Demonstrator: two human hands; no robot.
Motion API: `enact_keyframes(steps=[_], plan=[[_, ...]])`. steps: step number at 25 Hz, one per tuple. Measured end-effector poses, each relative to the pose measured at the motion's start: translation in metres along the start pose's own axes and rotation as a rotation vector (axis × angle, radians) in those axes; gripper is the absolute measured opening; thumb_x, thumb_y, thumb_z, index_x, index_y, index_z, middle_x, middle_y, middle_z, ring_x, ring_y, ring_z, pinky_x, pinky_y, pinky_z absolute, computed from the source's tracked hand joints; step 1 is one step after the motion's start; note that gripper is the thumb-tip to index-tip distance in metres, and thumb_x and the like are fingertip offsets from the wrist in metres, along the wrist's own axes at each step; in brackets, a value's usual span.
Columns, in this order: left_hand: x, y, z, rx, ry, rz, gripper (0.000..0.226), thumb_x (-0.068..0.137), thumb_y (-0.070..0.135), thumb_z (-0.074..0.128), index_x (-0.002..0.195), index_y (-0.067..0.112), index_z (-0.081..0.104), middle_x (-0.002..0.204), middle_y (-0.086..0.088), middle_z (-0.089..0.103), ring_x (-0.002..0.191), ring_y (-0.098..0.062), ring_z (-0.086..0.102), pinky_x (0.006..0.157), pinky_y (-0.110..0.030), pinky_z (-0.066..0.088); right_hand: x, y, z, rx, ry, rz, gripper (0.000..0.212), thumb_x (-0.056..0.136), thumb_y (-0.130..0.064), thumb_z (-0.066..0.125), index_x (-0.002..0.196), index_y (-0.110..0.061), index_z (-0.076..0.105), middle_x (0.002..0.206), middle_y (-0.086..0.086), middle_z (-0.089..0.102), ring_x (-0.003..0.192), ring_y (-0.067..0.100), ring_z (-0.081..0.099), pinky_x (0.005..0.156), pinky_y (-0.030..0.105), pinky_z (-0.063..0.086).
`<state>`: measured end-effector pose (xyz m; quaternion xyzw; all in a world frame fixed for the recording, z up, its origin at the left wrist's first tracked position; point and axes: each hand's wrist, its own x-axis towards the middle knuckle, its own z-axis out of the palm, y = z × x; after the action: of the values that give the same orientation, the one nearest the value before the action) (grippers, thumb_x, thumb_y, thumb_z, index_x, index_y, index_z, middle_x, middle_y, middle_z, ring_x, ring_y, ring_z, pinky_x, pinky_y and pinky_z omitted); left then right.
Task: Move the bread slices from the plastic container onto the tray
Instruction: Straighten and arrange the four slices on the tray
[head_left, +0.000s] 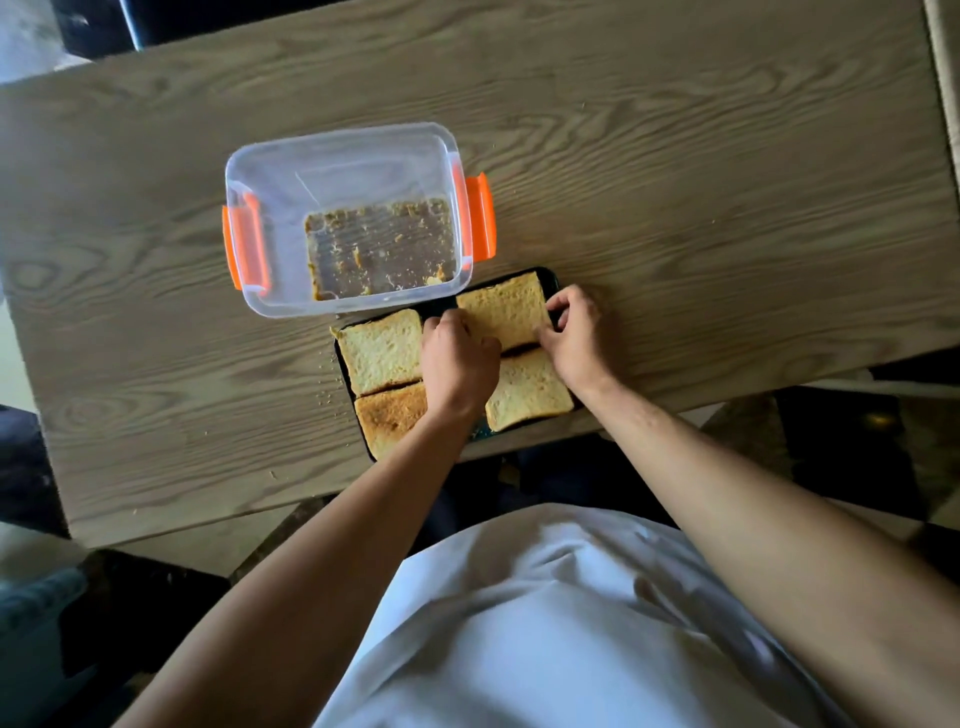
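Tray (550, 278): dark, at the counter's (675, 182) near edge, carrying four slices.
Near slices: a browned slice (389, 421) near-left, a pale slice (530, 387) near-right.
Left hand (457, 353): fingers curled onto the left edge of the far-right slice (504, 312).
Right hand (574, 332): pinching that slice's right edge; both hands equally close, slice lying just beyond the knuckles.
Far-left slice (382, 351): flat, untouched.
Plastic container (343, 218): beyond the tray, touching its far edge, holding only crumbs.
Judgement: last slice being settled.
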<state>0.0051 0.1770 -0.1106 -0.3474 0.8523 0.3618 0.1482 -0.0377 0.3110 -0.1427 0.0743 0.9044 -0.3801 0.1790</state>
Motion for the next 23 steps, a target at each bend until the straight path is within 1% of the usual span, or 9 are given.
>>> enact_keyframes(steps=[1, 3, 6, 8, 11, 14, 16, 19, 23], plan=[[0.000, 0.001, 0.001, 0.011, -0.003, -0.001, 0.027, 0.077, 0.014, 0.065, 0.100, 0.000, 0.063, 0.102, -0.017, 0.062, 0.089, -0.027, 0.050, 0.065, -0.024, 0.025, 0.002, 0.003, -0.001, -0.037, 0.004, 0.012, 0.025, 0.079, -0.008, 0.076, 0.098, -0.004, 0.060, 0.084, 0.002, 0.049, 0.079, 0.021, 0.049, 0.071, 0.037, 0.040], [0.000, 0.005, 0.004, 0.014, -0.008, 0.003, 0.028, 0.078, 0.015, 0.066, 0.102, 0.002, 0.064, 0.103, -0.014, 0.061, 0.086, -0.023, 0.048, 0.068, -0.025, 0.028, 0.006, 0.009, -0.005, -0.063, 0.018, 0.032, 0.027, 0.078, -0.016, 0.079, 0.095, -0.009, 0.060, 0.086, 0.002, 0.052, 0.078, 0.019, 0.052, 0.070, 0.034, 0.040], [0.000, 0.011, 0.009, 0.013, 0.006, 0.013, 0.025, 0.078, 0.015, 0.067, 0.100, 0.004, 0.064, 0.102, -0.012, 0.060, 0.083, -0.021, 0.047, 0.069, -0.026, 0.032, 0.009, 0.010, -0.013, -0.059, 0.038, 0.047, 0.028, 0.077, -0.020, 0.080, 0.094, -0.011, 0.060, 0.082, -0.002, 0.055, 0.072, 0.014, 0.051, 0.064, 0.030, 0.036], [-0.001, 0.015, 0.011, 0.006, 0.016, 0.021, 0.023, 0.078, 0.014, 0.066, 0.099, 0.005, 0.065, 0.101, -0.009, 0.058, 0.082, -0.021, 0.047, 0.069, -0.024, 0.031, 0.010, 0.009, -0.018, -0.077, 0.028, 0.058, 0.028, 0.077, -0.023, 0.080, 0.095, -0.011, 0.062, 0.081, -0.002, 0.057, 0.071, 0.014, 0.053, 0.063, 0.027, 0.035], [-0.004, 0.017, 0.012, -0.017, 0.017, 0.031, 0.027, 0.078, 0.011, 0.065, 0.104, 0.005, 0.065, 0.099, -0.006, 0.053, 0.087, -0.025, 0.053, 0.068, -0.019, 0.029, 0.008, 0.005, -0.024, -0.073, 0.003, 0.062, 0.028, 0.079, -0.023, 0.080, 0.096, -0.010, 0.063, 0.080, 0.000, 0.058, 0.072, 0.016, 0.054, 0.065, 0.029, 0.038], [-0.008, 0.012, 0.009, -0.040, 0.021, 0.021, 0.042, 0.080, 0.012, 0.065, 0.121, 0.007, 0.062, 0.112, -0.010, 0.056, 0.098, -0.028, 0.056, 0.084, -0.028, 0.042, 0.000, 0.002, -0.029, -0.041, 0.021, 0.016, 0.025, 0.080, -0.021, 0.078, 0.095, -0.008, 0.063, 0.076, 0.001, 0.057, 0.069, 0.016, 0.052, 0.062, 0.030, 0.038], [-0.015, 0.002, 0.005, -0.035, 0.034, 0.018, 0.044, 0.082, 0.013, 0.065, 0.125, 0.007, 0.058, 0.118, -0.013, 0.055, 0.101, -0.029, 0.057, 0.088, -0.031, 0.045, -0.011, 0.005, -0.033, -0.031, 0.018, -0.033, 0.022, 0.081, -0.019, 0.077, 0.093, -0.009, 0.063, 0.075, 0.002, 0.058, 0.066, 0.015, 0.052, 0.059, 0.029, 0.038], [-0.029, -0.021, 0.000, 0.005, 0.009, -0.031, 0.041, 0.085, 0.019, 0.065, 0.124, 0.008, 0.057, 0.119, -0.013, 0.056, 0.099, -0.028, 0.058, 0.080, -0.026, 0.040, -0.031, 0.016, -0.036, -0.091, -0.055, -0.062, 0.028, 0.081, -0.023, 0.078, 0.100, -0.011, 0.061, 0.086, 0.006, 0.062, 0.076, 0.020, 0.057, 0.064, 0.032, 0.043], [-0.045, -0.036, 0.003, -0.019, -0.062, -0.147, 0.040, 0.084, 0.023, 0.068, 0.119, 0.007, 0.059, 0.106, -0.010, 0.067, 0.097, -0.027, 0.061, 0.082, -0.037, 0.050, -0.048, 0.034, -0.032, -0.179, -0.066, -0.079, 0.050, 0.077, -0.030, 0.081, 0.112, -0.007, 0.055, 0.105, 0.012, 0.061, 0.096, 0.028, 0.057, 0.072, 0.030, 0.036]])
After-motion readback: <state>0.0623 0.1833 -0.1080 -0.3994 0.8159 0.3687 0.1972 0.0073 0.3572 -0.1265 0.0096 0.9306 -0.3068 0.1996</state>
